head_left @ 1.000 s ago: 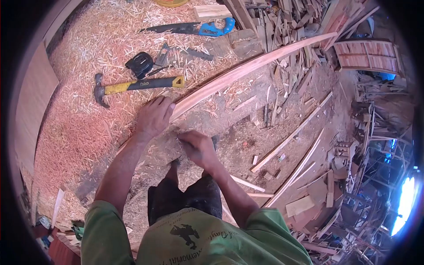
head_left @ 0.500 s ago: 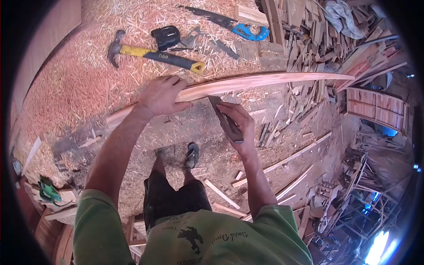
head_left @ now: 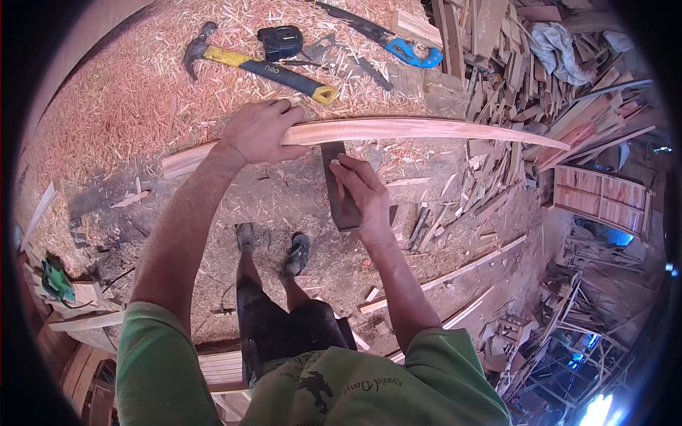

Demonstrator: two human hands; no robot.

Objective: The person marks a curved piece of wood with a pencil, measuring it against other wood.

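A long, curved strip of reddish wood (head_left: 398, 128) lies across the shavings-covered bench and tapers to a point at the right. My left hand (head_left: 261, 133) is wrapped over it left of the middle, thumb along the near edge. In my right hand (head_left: 364, 190) is a dark, oblong hand plane (head_left: 341, 206), held by its side with the fingers over it. The plane stands nearly upright in this view, its far end right at the strip's near edge. Part of the plane is hidden behind my hand.
Beyond the strip lie a yellow-and-black claw hammer (head_left: 259, 67), a black tape measure (head_left: 280, 42) and a blue-handled saw (head_left: 412, 54). Wood offcuts (head_left: 508, 85) are heaped at the right. A green power tool (head_left: 57, 281) sits at the lower left. Loose battens (head_left: 455, 270) lie on the floor.
My right hand has shifted left and turned the plane more upright, bringing its end to the strip's edge. My left hand keeps its hold. The whole view has tilted slightly.
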